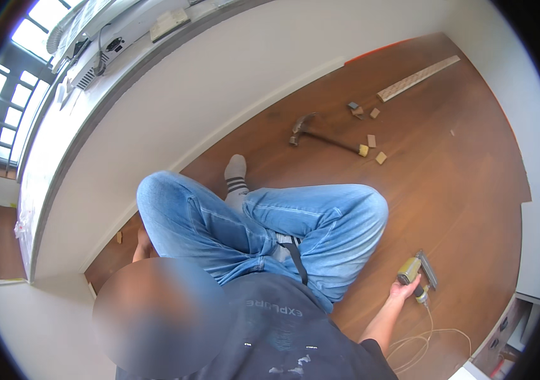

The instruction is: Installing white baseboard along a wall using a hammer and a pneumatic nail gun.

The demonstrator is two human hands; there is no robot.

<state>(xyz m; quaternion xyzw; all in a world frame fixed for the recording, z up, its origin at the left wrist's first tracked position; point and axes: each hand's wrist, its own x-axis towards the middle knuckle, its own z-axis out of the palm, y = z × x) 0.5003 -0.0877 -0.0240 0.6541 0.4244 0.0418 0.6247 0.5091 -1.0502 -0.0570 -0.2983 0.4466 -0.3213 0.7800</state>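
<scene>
To the right of my bent knee, my right hand (404,290) is wrapped round the handle of a yellowish air nail gun (408,271) with a long grey magazine. A pale air hose (430,320) runs from its handle and loops on the floor beside my forearm. On the other side, my left hand (144,239) is low by the floor, between my knee and the white wall. My knee and a blurred round patch cover part of that arm, and its fingers do not show clearly. A small wood piece (119,237) lies near it.
A claw hammer (327,137) lies on the brown wooden floor (447,183) ahead, with several small wood blocks (371,140) around it. Farther off is a long wood strip (419,78). A white low wall (175,107) curves along the left; a drawer unit (504,329) stands at right.
</scene>
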